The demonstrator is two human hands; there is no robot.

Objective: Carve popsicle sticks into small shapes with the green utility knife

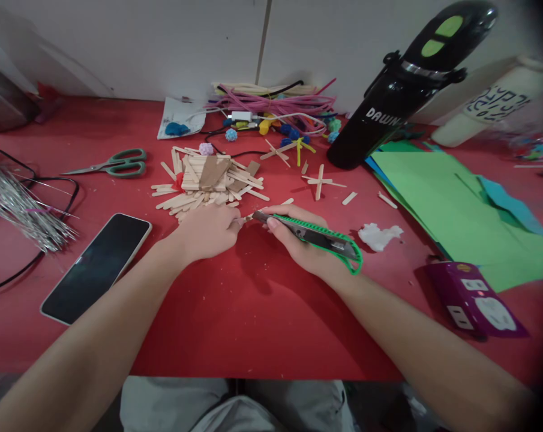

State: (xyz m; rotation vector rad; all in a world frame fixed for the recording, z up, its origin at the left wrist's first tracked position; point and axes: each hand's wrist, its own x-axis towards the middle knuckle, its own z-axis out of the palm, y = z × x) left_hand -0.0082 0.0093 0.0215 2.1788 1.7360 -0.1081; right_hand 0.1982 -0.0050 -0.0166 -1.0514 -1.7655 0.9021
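- Two bare hands meet near the centre of the frame, over the red desk (235, 342), so one can apparently steady what the other works at.
- The left hand (203, 234) has its fingers pinched nearly closed on a small wooden stick (240, 221) in the middle of the frame; gripping near the end probably keeps it from twisting.
- The right hand (300, 243) has its fingers closed around a green-edged cutter (325, 236), thumb laid along it toward the blade end, presumably for control. The cutter's tail slants to the lower right, above the wrist.
- Whether the blade touches the stick is too small to tell.
- A heap of craft sticks (208, 196) lies just beyond the left hand, within easy reach.
- One star of crossed sticks (320, 182) rests right of centre, apart from the heap, perhaps so it does not get mixed in.
- Scissors (127, 163) at upper left, a phone (100, 267) at left and green paper (469, 204) at right flank the working space, seemingly leaving room between the arms.
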